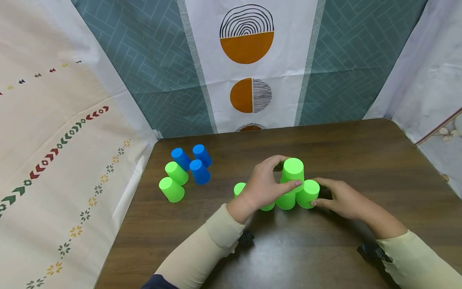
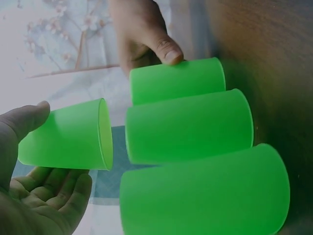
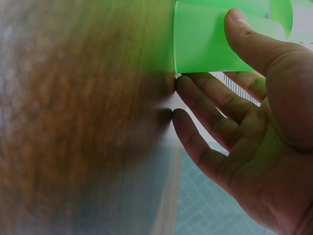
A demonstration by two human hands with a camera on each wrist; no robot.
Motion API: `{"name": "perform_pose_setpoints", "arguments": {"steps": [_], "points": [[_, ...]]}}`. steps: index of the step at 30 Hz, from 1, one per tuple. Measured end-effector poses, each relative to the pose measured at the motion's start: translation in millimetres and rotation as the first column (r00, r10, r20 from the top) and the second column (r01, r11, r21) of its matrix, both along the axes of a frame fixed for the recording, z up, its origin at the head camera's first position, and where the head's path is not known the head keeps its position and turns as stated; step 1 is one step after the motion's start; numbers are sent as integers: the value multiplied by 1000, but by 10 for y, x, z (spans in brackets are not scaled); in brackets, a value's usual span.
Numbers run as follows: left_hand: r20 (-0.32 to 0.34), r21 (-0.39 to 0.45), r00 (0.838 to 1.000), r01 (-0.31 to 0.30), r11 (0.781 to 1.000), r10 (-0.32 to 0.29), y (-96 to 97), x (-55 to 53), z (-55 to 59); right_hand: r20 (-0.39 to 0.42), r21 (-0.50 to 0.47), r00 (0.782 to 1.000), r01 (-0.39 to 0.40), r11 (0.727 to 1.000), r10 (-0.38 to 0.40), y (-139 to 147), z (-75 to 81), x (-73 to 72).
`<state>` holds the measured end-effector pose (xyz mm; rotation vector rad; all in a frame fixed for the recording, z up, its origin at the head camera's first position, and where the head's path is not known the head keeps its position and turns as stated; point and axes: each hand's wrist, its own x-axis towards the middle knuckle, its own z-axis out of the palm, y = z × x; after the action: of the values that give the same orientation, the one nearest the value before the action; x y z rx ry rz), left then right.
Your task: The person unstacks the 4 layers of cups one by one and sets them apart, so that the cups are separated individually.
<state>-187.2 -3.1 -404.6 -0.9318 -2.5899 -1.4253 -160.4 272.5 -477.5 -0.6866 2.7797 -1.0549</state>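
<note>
My left hand [image 1: 260, 188] grips a green cup [image 1: 292, 169] between thumb and fingers, mouth down. In the left wrist view, a gap separates the rim of this raised cup [image 2: 66, 137] from the bases of three upturned green cups in a row. The middle cup [image 2: 190, 126] of that row stands beside the nearest cup [image 2: 205, 193]. At the right end of the row, my right hand [image 1: 344, 199] holds a green cup [image 1: 309, 193] standing on the table, thumb on one side and fingers on the other. Part of another green cup [image 1: 239, 188] shows behind my left hand.
On the left of the brown table [image 1: 346, 148] stand two upturned green cups [image 1: 172, 190] and three blue cups [image 1: 200, 172]. A patterned teal and white cloth [image 1: 151, 72] hangs behind the far edge. Light cloths hang at both sides.
</note>
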Motion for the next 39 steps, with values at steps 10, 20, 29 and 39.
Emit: {"name": "perform_pose_setpoints", "arguments": {"steps": [10,20,29,39], "points": [[27,63,999,-35,997,34,-185,-34,104,-9,2,1000,6,1000,-6,-5,-9,6],[38,141,997,-67,988,62,-432,-114,174,-5,7,1000,12,1000,-12,-6,-26,7],[72,182,988,-145,973,134,-738,-140,136,2,4,1000,15,1000,-15,-14,-12,20],[59,169,969,-247,954,240,-1042,-127,122,-9,0,1000,14,1000,-14,-8,-36,16]]}}
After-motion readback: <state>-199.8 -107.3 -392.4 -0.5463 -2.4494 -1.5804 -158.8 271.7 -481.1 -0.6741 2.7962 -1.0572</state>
